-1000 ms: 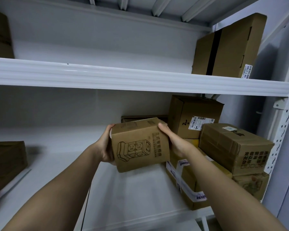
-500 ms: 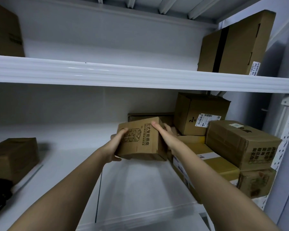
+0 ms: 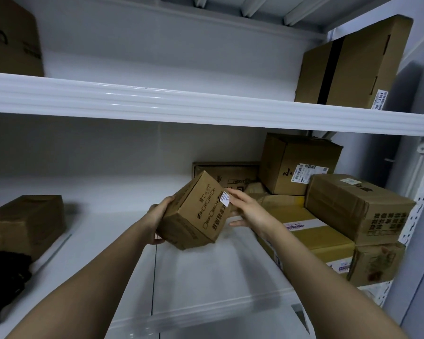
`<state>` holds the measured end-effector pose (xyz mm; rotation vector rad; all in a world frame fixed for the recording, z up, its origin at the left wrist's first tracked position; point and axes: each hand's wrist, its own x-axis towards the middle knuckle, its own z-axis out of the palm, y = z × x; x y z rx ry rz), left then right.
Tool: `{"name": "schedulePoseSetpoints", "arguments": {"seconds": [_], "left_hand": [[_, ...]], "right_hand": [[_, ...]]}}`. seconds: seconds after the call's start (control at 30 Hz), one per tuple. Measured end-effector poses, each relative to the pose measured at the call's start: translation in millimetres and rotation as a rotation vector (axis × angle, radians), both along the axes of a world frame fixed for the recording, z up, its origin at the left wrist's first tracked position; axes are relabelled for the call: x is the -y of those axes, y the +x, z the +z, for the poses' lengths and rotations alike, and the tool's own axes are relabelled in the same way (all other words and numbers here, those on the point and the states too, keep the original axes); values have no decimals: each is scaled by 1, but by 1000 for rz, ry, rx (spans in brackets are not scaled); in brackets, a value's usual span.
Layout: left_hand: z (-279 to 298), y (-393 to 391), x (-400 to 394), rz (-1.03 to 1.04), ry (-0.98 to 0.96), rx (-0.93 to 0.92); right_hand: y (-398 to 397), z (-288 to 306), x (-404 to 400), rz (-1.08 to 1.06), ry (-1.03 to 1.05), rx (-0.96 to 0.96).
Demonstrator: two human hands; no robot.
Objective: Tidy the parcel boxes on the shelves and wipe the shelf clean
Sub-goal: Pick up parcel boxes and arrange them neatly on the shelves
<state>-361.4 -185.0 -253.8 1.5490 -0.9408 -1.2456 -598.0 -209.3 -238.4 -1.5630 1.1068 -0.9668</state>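
Tidying step judged underway: small box (image 3: pixel 196 211) was held tilted above the middle shelf (image 3: pixel 206 277), gripped by left hand (image 3: pixel 158 216), steadied by right hand (image 3: pixel 247 211) fingers; setting it beside the stack (image 3: pixel 328 216) seemed needed

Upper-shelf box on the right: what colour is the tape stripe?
Black, one wide band across the brown upper-shelf box; head view.
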Motion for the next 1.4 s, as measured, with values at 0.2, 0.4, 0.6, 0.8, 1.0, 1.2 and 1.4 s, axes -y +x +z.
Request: {"name": "schedulePoseSetpoints", "arguments": {"seconds": [0.2,0.4,0.6,0.8,1.0,1.2,1.4], "left_hand": [[1,-14,-20,-84,51,-58],[4,-58,-45,-12,-43,-219],[13,-93,-77,155,-250,-269],[20,-114,-110,441,-585,-295],[56,-124,-149,709,-941,-171],[107,-112,-182,611,-1387,-107],[170,-69,-203,487,-1362,75]], "right_hand": [[3,-8,-16,-63,-47,210],[3,-5,-42,-89,-20,409],[-18,10,-85,44,-317,241],[-34,11,-118,-188,-610,260],[-36,41,-134,-189,-758,381],[-9,95,-152,-177,-747,632],[24,147,-159,-81,-709,717]]}}
